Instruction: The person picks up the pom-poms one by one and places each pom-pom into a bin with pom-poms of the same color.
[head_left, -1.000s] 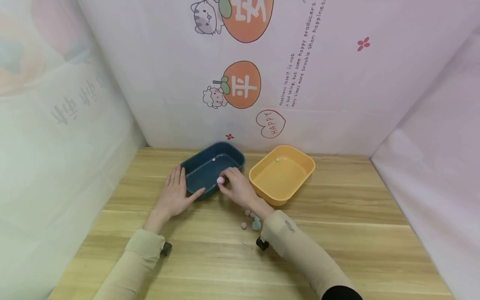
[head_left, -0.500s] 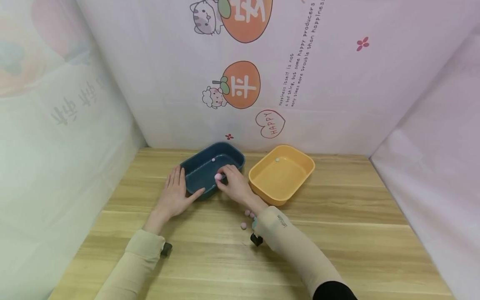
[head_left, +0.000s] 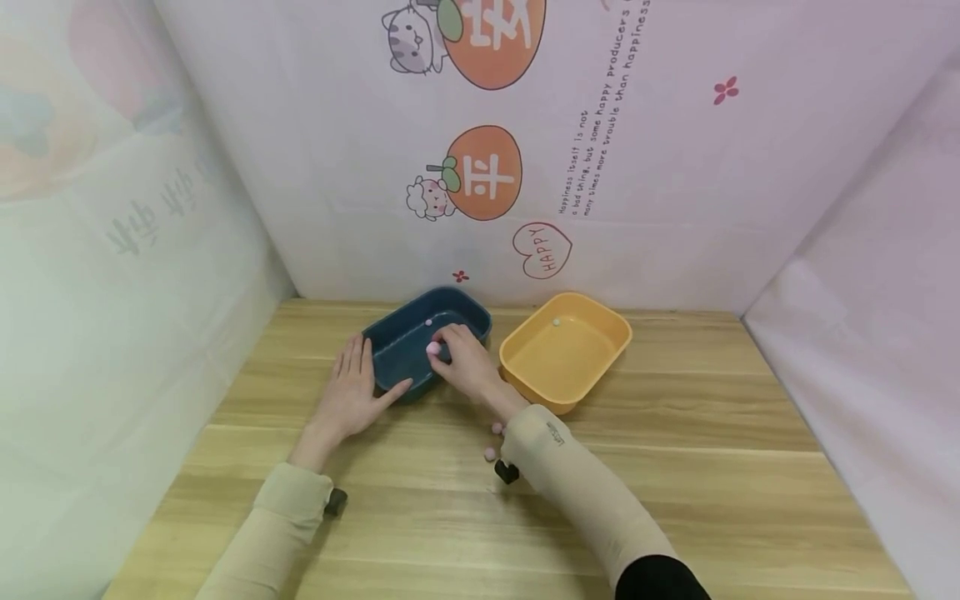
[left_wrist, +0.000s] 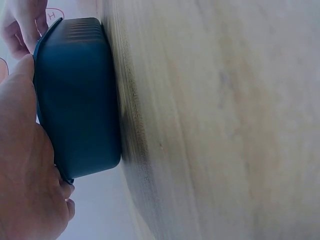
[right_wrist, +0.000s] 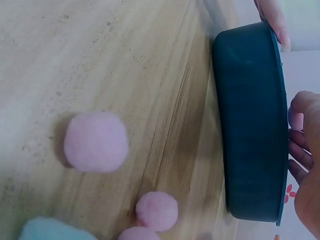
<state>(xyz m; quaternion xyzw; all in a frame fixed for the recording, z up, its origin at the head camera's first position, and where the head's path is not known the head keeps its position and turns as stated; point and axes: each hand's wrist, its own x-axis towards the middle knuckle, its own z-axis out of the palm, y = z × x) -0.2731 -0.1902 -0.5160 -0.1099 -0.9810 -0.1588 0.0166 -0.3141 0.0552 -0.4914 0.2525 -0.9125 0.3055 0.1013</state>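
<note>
My left hand (head_left: pixel 347 400) rests on the left end of a dark blue plastic basin (head_left: pixel 401 354), its fingers straight and its thumb along the near rim. Over the basin's right part, my right hand (head_left: pixel 471 367) pinches a pink pom-pom (head_left: pixel 433 348) between thumb and fingertips. A smaller pink pom-pom (head_left: pixel 428 322) lies inside the blue basin. Seen from the right wrist, the held pom-pom (right_wrist: pixel 295 119) is just past the basin's rim. Loose pink pom-poms (right_wrist: pixel 96 142) and a pale blue one (right_wrist: pixel 55 230) sit on the table near my right forearm.
A yellow basin (head_left: pixel 562 367) stands right of the blue one, with a small pale pom-pom (head_left: pixel 557 322) in it. A printed white cloth (head_left: pixel 637 250) hangs behind the wooden table (head_left: pixel 420 500), and cloth also covers both sides.
My right hand has moved slightly up and left, carrying the pink pom-pom farther over the blue basin. My forearm now covers the pale blue pom-pom in the head view. The left hand stays put.
</note>
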